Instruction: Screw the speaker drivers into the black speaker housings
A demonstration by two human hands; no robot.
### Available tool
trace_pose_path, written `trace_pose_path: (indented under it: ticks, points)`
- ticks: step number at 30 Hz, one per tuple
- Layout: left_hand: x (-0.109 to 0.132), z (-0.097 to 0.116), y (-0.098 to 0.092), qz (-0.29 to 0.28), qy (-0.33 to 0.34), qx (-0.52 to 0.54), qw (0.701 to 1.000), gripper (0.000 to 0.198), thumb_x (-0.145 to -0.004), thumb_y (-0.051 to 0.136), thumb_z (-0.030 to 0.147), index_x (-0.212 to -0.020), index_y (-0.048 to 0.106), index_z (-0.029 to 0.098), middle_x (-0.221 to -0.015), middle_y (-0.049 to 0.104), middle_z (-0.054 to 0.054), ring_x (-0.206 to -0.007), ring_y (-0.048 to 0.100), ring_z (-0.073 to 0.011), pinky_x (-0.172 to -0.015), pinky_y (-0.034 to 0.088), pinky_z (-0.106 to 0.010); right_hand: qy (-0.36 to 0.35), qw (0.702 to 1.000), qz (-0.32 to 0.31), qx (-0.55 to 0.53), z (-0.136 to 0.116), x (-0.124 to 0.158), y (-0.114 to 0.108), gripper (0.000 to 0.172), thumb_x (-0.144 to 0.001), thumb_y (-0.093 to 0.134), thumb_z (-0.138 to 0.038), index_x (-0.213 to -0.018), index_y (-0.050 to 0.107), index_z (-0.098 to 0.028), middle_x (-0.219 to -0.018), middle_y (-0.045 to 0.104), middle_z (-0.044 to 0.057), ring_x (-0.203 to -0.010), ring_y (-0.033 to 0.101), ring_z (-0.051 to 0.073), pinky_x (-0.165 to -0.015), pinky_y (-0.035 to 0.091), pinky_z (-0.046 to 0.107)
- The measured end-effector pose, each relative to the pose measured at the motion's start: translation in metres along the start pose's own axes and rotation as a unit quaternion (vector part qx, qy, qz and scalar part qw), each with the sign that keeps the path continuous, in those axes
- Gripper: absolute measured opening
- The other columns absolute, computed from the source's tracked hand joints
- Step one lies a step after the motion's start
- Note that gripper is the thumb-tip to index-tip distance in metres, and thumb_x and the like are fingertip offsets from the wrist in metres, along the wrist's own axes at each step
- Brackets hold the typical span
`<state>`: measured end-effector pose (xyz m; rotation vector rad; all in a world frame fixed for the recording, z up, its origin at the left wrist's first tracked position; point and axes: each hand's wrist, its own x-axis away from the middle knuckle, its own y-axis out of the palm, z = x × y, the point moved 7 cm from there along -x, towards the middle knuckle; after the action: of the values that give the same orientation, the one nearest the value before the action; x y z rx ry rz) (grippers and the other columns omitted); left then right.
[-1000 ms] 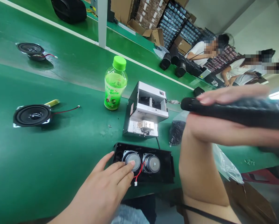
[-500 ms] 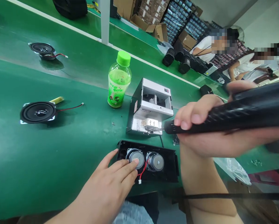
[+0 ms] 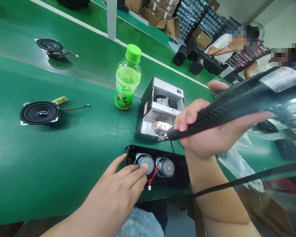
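My left hand [image 3: 118, 184] lies with spread fingers on the left speaker [image 3: 146, 164] in a black housing [image 3: 181, 169]. Beside it in the housing sits a second round speaker [image 3: 167, 168], with red wires and a white plug between them. My right hand [image 3: 202, 128] is wrapped round a black electric screwdriver [image 3: 224, 103], tilted down to the left. Its tip is at the front of a silver and black machine [image 3: 167, 113], by the small metal block; the exact contact is hard to make out.
A green-capped bottle [image 3: 128, 79] stands left of the machine. Two loose speakers lie at the left, one near [image 3: 40, 113] and one farther back [image 3: 50, 45]. A clear plastic bag [image 3: 239, 161] lies at right. Two people sit beyond, near black housings [image 3: 197, 64]. A black cable hangs across my right forearm.
My right hand and the screwdriver have shifted left and slightly down, the tool now tilting more steeply at the machine's front. My left hand stays on the speaker. The view has shifted slightly.
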<state>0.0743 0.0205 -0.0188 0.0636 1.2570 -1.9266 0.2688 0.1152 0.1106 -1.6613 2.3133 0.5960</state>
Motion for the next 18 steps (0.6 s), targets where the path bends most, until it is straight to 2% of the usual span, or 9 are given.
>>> trace_pose_path:
  ticks: [4, 8, 11, 15, 18]
  points:
    - [-0.001, 0.002, 0.001, -0.013, 0.017, -0.016, 1.0, 0.022, -0.109, 0.061, 0.021, -0.121, 0.079, 0.023, -0.14, 0.082, 0.001, -0.119, 0.076, -0.0177, -0.143, 0.004, -0.039, 0.026, 0.999, 0.002, -0.025, -0.014, 0.016, -0.002, 0.057, -0.084, 0.076, -0.082, -0.107, 0.076, -0.03, -0.057, 0.062, -0.008, -0.039, 0.053, 0.015, -0.038, 0.046, 0.031]
    - [-0.006, 0.005, -0.005, 0.0, 0.017, -0.025, 1.0, 0.027, -0.112, 0.054, 0.017, -0.113, 0.08, 0.021, -0.132, 0.085, 0.001, -0.109, 0.076, -0.0157, -0.142, 0.008, -0.037, 0.024, 0.999, 0.004, -0.04, -0.026, 0.037, 0.008, 0.05, -0.087, 0.076, -0.078, -0.107, 0.076, -0.031, -0.057, 0.067, -0.006, -0.04, 0.056, 0.017, -0.042, 0.053, 0.034]
    - [-0.009, 0.007, -0.008, 0.001, 0.018, -0.028, 0.999, 0.033, -0.114, 0.048, 0.017, -0.111, 0.081, 0.021, -0.13, 0.085, 0.0, -0.107, 0.076, -0.0153, -0.14, 0.013, -0.036, 0.022, 0.999, -0.015, -0.037, -0.019, 0.049, 0.018, 0.055, -0.091, 0.067, -0.082, -0.106, 0.076, -0.03, -0.059, 0.069, -0.004, -0.041, 0.058, 0.018, -0.044, 0.053, 0.036]
    - [-0.008, 0.008, -0.008, 0.006, 0.024, -0.035, 0.999, 0.03, -0.113, 0.051, 0.016, -0.112, 0.08, 0.02, -0.131, 0.085, -0.001, -0.107, 0.076, -0.016, -0.14, 0.016, -0.039, 0.016, 0.994, -0.09, -0.054, -0.004, 0.057, 0.028, 0.064, -0.096, 0.05, -0.087, -0.113, 0.078, -0.032, -0.066, 0.073, -0.001, -0.044, 0.062, 0.021, -0.047, 0.057, 0.041]
    - [-0.007, 0.009, -0.007, -0.001, 0.031, -0.039, 0.999, 0.025, -0.11, 0.055, 0.016, -0.112, 0.08, 0.02, -0.134, 0.084, -0.004, -0.106, 0.076, -0.0177, -0.138, 0.024, -0.044, 0.021, 0.994, -0.1, -0.03, 0.003, 0.056, 0.027, 0.06, -0.097, 0.052, -0.085, -0.113, 0.079, -0.034, -0.067, 0.074, -0.001, -0.047, 0.064, 0.021, -0.053, 0.061, 0.045]
